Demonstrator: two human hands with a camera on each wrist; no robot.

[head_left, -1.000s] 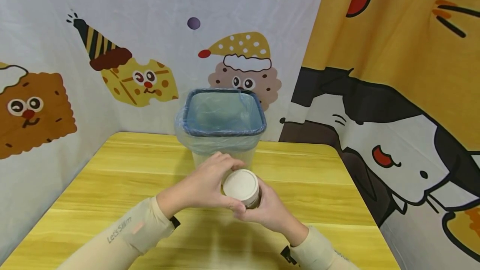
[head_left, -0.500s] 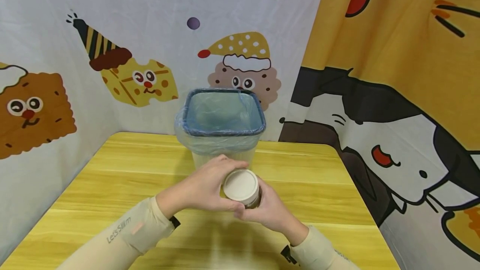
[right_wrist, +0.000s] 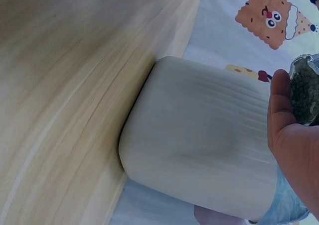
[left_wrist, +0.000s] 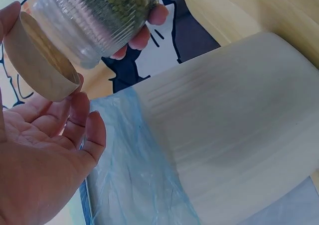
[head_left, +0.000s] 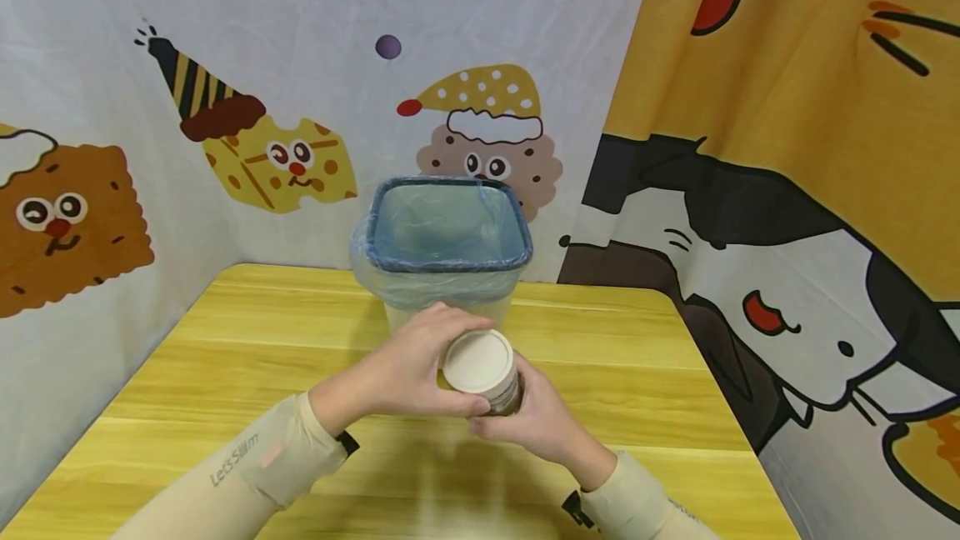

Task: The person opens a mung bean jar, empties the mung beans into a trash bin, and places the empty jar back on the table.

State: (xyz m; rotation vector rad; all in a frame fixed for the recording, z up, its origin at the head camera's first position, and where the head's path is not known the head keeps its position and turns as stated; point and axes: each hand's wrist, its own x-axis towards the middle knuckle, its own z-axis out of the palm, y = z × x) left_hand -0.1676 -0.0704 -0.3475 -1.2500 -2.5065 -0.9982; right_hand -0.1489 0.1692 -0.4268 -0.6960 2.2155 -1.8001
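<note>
Above the table in the head view, my left hand (head_left: 405, 367) pinches a pale round lid (head_left: 478, 362) by its rim, thumb and fingers on opposite sides. My right hand (head_left: 546, 423) grips a ribbed clear glass jar (head_left: 510, 398) just below it. The left wrist view shows the lid (left_wrist: 42, 65) lifted off the jar's mouth, with a gap between them. Small green beans (left_wrist: 124, 1) fill part of the jar. In the right wrist view, the jar (right_wrist: 305, 93) is cut off by the frame edge, with fingers (right_wrist: 280, 100) wrapped round it.
A whitish bin (head_left: 450, 307) lined with a thin blue plastic bag (head_left: 450, 265) stands behind my hands on the wood-grain table (head_left: 615, 373). Printed cloth curtains (head_left: 300, 40) hang behind and beside the table.
The lid has moved slightly up and left with my left hand, showing more of the jar beneath it. My right hand stays in nearly the same place.
</note>
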